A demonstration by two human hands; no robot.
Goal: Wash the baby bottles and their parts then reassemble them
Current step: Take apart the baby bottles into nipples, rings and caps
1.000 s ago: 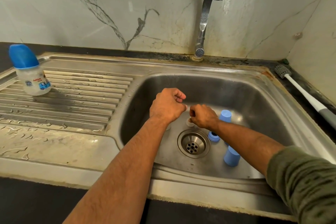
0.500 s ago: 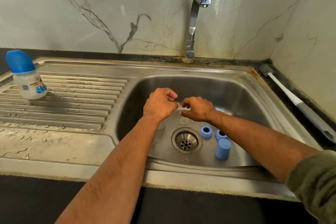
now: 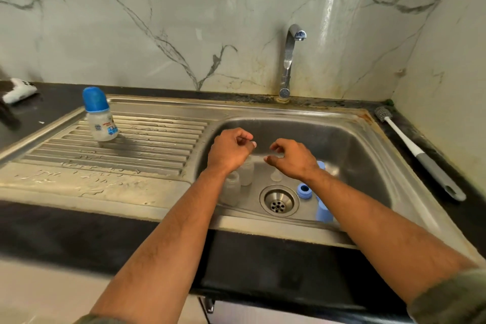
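Where half a second ago both hands met over the basin, they are now apart; left hand (image 3: pixel 231 151) curled, fingers and thumb pinched together, right hand (image 3: pixel 292 159) loosely curled. Something thin and clear may run between them, but what either hand grasps cannot be told. View has pulled back too, showing more wall and tabletop (image 3: pixel 52 108).

Stainless steel sink (image 3: pixel 368 144), dull and water-spotted, ribbed draining board on left, round perforated drain (image 3: pixel 279 200) in the basin. Chrome curved tap (image 3: pixel 289 60) behind. Marble-look wall with grey veins.

In the basin: two translucent plastic bottle bodies (image 3: pixel 240 179), cylindrical, upright, just beside each other under the left wrist. One clear teat (image 3: pixel 276 176) near the drain. One blue screw ring (image 3: pixel 303 190), round with open centre, right of the drain. One pale blue cap (image 3: pixel 324 211), cylindrical, near the front wall; another blue piece (image 3: pixel 321 165) mostly hidden behind the right wrist.

On the draining board: one assembled bottle (image 3: pixel 101 117), clear body with printed label, domed blue cap, upright.

On dark tabletop at right: one bottle brush (image 3: pixel 415 150), white stem, grey handle, bristled head. At far left: one white and dark cloth-like item (image 3: pixel 18 89), unclear.
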